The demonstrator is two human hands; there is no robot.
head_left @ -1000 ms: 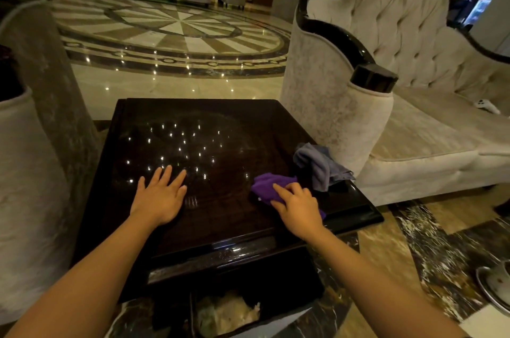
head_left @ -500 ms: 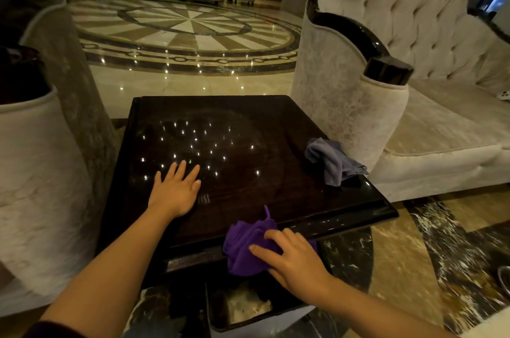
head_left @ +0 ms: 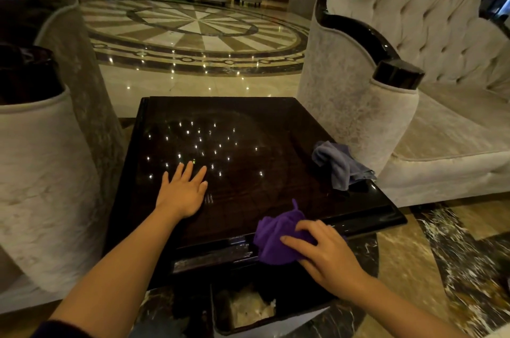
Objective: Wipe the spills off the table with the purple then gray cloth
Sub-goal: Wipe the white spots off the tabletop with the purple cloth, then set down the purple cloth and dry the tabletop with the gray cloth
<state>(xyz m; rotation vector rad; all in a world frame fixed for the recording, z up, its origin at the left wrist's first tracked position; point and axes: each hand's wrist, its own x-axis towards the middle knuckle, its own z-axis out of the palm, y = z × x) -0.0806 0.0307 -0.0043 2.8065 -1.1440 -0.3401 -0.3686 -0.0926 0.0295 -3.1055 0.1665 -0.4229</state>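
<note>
**While the left hand braces, the right presses the purple cloth at the table's near edge**

While the left hand (head_left: 184, 194) lies flat on the dark, glossy table (head_left: 248, 127), fingers spread and palm down with nothing in it, the right hand (head_left: 328, 255) sits at the near edge on top of the purple cloth (head_left: 276, 238). Its fingers are curled loosely over the bunched fabric, pressing and gripping it from above; one pointed fold of the cloth sticks up just beyond the fingertips. Part of the purple cloth hangs over the table's front lip.

The gray cloth (head_left: 340, 165) lies crumpled at the right edge of the table, well apart from both hands and just beside the rounded arm of a pale tufted sofa (head_left: 430, 34). Small points of light reflect off the tabletop ahead of the left hand. Below the near edge stands an open dark bin (head_left: 300, 313) with pale crumpled material inside. Whether any spill is on the dark surface cannot be told.
</note>
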